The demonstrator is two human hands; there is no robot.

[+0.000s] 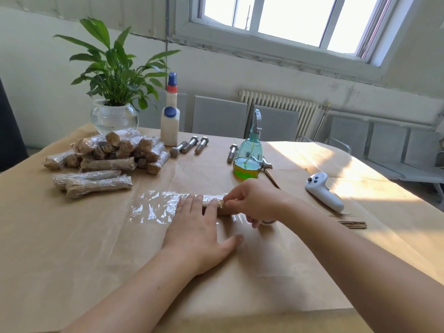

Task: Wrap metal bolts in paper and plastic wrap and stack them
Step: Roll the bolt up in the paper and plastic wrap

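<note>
Paper-wrapped bolt (222,207) lies crosswise on the plastic wrap sheet (153,207), spread on the paper-covered surface (72,260); film wrapping appears just begun. Left hand (199,236) lies flat over it, fingers straight, pressing down. Right hand (254,200) pinches the bundle's right end. Finished wrapped bundles (108,152) are stacked far left, more than a dozen by appearance. Bare bolts (189,145) remain beyond, near the spray bottle (247,157). Judged well past halfway.
</note>
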